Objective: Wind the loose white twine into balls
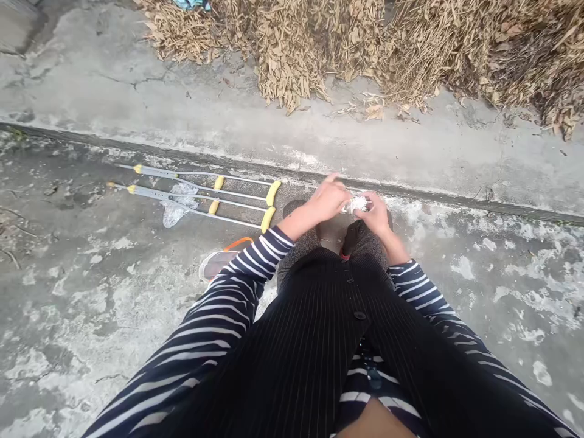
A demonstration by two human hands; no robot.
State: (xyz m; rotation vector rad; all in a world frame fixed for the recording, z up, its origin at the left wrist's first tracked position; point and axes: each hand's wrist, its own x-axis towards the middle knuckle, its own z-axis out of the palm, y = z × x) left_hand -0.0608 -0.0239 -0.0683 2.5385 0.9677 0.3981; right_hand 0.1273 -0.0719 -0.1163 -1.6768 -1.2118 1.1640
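A small white bundle of thin strands (358,203) is between my two hands, in front of my knees; its exact kind is too small to make out. Around its right side, my right hand (376,214) is closed with bent fingers. My left hand (329,198) pinches at the bundle's left edge, and one of its fingers sticks up. To the left, a pair of metal crutches (201,198) with yellow pads and grips lies on the concrete. A crumpled clear plastic bag (176,210) lies under the crutches.
A low concrete ledge (219,115) runs across in front of me, with dried leafy plants (292,55) heaped on it. Near my left forearm, a pale, partly hidden object (214,266) with an orange strap rests on the stained concrete ground (91,304).
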